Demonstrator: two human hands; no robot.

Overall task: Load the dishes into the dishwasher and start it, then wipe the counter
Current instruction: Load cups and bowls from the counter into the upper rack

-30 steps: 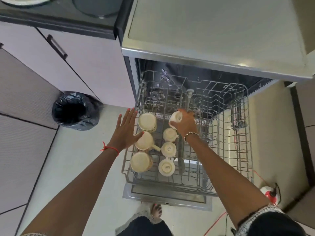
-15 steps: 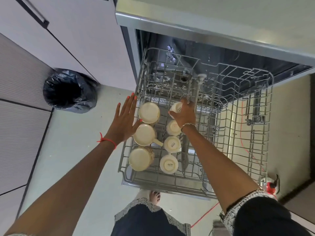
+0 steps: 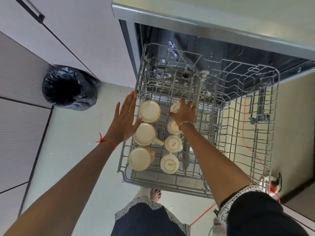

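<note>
The grey wire upper rack [image 3: 238, 126] of the open dishwasher [image 3: 204, 19] is pulled out over the floor. Two rows of cream cups stand upside down in its left part: three large mugs [image 3: 149, 111] at the left, small cups [image 3: 173, 143] beside them. My right hand [image 3: 185, 112] is shut on a small cream cup [image 3: 175, 108] at the far end of the small-cup row, inside the rack. My left hand [image 3: 125, 120] is flat with fingers spread at the rack's left edge, thumb touching a large mug [image 3: 144, 133].
A bin lined with a black bag [image 3: 69, 88] stands on the floor at the left, below pale cabinet doors [image 3: 71, 31]. A red cord [image 3: 245, 130] runs along the floor under the rack's right side. My foot [image 3: 156, 195] is just below the rack's front edge.
The view has tipped down and closer to the rack. My right hand with the small cup has settled slightly lower into the rack. My left hand stays at the rack's left edge.
</note>
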